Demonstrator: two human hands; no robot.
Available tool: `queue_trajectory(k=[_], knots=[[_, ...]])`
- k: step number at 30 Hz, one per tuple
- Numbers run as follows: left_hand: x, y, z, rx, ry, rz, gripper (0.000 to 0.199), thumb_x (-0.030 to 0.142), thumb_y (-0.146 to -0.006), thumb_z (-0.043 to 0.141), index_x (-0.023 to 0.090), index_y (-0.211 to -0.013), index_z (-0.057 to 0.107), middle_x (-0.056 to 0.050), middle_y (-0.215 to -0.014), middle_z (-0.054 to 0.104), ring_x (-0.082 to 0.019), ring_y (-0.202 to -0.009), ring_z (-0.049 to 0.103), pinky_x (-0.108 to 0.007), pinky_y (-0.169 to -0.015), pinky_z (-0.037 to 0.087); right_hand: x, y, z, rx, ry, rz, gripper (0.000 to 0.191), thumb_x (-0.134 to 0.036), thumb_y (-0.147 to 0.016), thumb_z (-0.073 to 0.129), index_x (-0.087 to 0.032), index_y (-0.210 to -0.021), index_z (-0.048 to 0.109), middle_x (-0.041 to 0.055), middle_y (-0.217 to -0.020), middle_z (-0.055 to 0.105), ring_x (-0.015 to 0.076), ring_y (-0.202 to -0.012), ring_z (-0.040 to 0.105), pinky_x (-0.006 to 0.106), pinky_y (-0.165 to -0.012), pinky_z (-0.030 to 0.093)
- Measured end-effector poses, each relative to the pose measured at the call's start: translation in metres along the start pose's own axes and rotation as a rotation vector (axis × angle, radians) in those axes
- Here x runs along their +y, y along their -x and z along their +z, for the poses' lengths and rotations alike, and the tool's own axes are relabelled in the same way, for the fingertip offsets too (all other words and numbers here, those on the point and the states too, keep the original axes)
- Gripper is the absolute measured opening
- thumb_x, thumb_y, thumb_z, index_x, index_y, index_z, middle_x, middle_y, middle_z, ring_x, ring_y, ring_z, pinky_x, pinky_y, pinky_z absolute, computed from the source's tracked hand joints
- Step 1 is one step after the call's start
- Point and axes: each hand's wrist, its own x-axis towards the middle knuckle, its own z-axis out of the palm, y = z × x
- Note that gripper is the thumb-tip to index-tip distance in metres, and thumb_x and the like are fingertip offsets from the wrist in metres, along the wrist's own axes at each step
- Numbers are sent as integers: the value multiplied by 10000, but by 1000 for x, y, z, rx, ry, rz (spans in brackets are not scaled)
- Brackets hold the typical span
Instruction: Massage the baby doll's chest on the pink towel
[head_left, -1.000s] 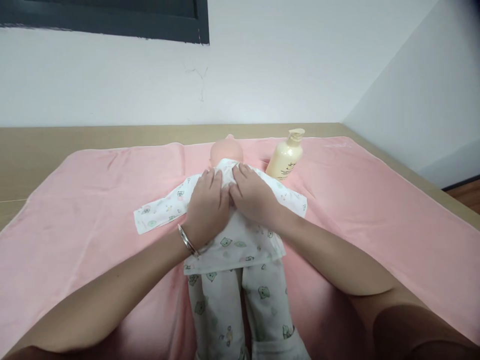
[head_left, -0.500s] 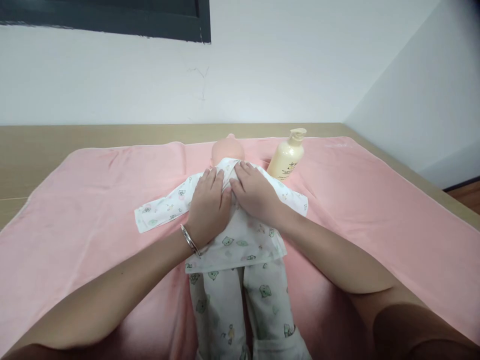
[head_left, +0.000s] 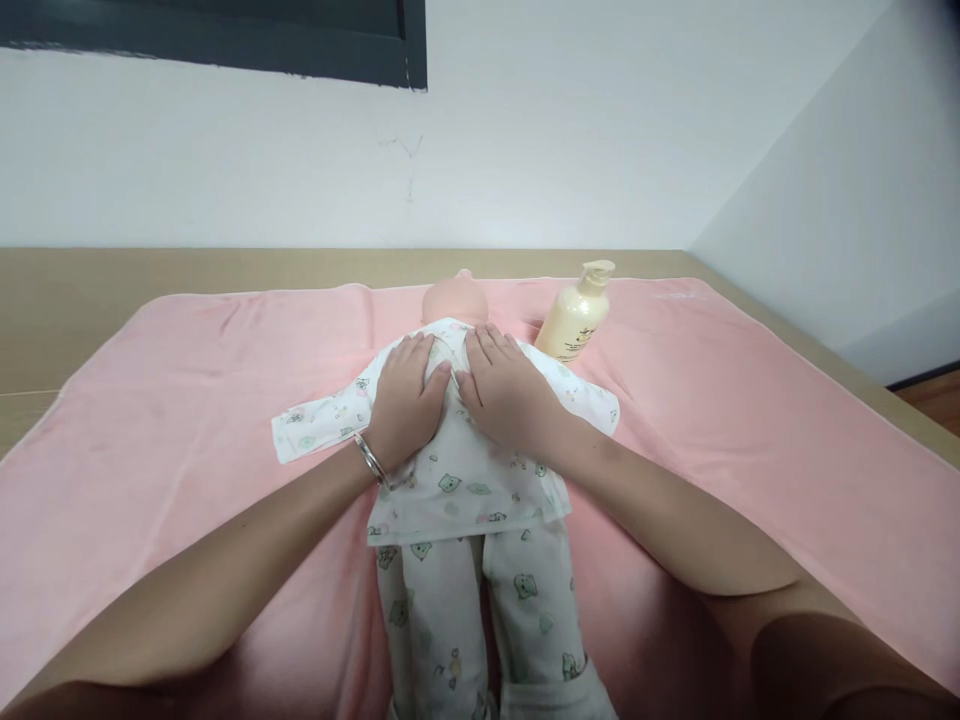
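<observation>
shirt lies under 2 flat hands, left and right, grasping nothing.

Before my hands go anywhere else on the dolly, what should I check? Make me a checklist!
1. Left hand and right hand resting on the shirt: ok, both on its upper part.
2. Both sleeves spread out to the sides: ok.
3. Lotion bottle away from your hands: ok, it stands beyond the shirt's right shoulder.
4. Pink blanket free of wrinkles: not ok, it has creases.
5. Bracelet off your wrist: not ok, it's on the left one.
6. Bottle's pump locked: cannot tell.
</observation>
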Motion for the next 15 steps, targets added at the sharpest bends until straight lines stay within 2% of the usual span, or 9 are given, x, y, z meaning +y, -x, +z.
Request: queue_trajectory(k=[5,7,10,12,15], knots=[[4,6,0,8,-51,36,557,351,-964,300,22,-1377,478,-199,-1464,486,-293,-1412,398,-501,-1228,282,-3,1,-4,-7,-40,-19,597,-270,-973,290,89,-1445,360,305,-1504,387,372,-1447,325,507,-1205,269],[9,15,1,10,-80,77,557,337,-975,280,11,-1394,448,-223,-1495,439,-312,-1453,335,-537,-1226,267,3,-6,-5,-38,-105,22,588,-277,-970,296,68,-1438,384,277,-1509,401,355,-1446,334,494,-1205,280],[16,27,1,-10,-49,115,535,323,-985,272,66,-1435,403,-201,-1572,325,-316,-1506,222,-580,-1213,266,14,-17,-6,-86,-181,119,576,-297,-979,275,20,-1444,398,236,-1538,379,329,-1464,310,494,-1200,290],[15,26,0,-33,-3,107,523,313,-978,293,104,-1446,396,-169,-1589,308,-299,-1515,206,-575,-1218,263,15,-18,-5,-88,-183,148,578,-309,-985,264,14,-1443,402,234,-1542,374,331,-1467,305,501,-1197,289],[5,10,-3,-52,41,34,530,319,-956,316,114,-1433,422,-152,-1560,375,-278,-1493,279,-542,-1237,254,3,-5,-5,-47,-116,98,592,-302,-977,268,53,-1432,403,264,-1509,409,356,-1444,339,520,-1189,301]])
